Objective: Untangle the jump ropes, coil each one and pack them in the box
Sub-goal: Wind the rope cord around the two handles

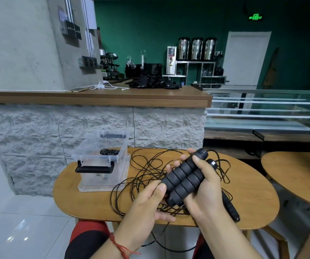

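At a small oval café table (86,199), a seated person with a red string bracelet (118,245) on the left wrist holds a jump rope's two black ribbed foam handles (184,174) side by side above the tabletop. The right hand (206,186) wraps around both, thumb over the top and fingertips showing on the far side. The left hand (144,202), palm up, holds their lower ends between its thumb and the fingers lying underneath.

Below and beyond the hands, thin black cord (146,165) lies in a loose tangle across the middle of the table, and one loop hangs over the near edge toward the floor. A slimmer black handle (230,208) rests at the table's right edge, just beside the right wrist.

On the table's left side, a clear plastic box (103,176) with black latches stands open. One coiled rope (109,152) lies inside it.

A second wooden table (296,174) shows at far right. Behind rises a stone-faced counter (113,98) with a wooden top, carrying a phone (77,89), a white cable (103,86) and a heap of black items (154,83). Three steel urns (197,48) line a shelf against the green back wall, near a white door (243,58) under a lit green exit sign (255,17).
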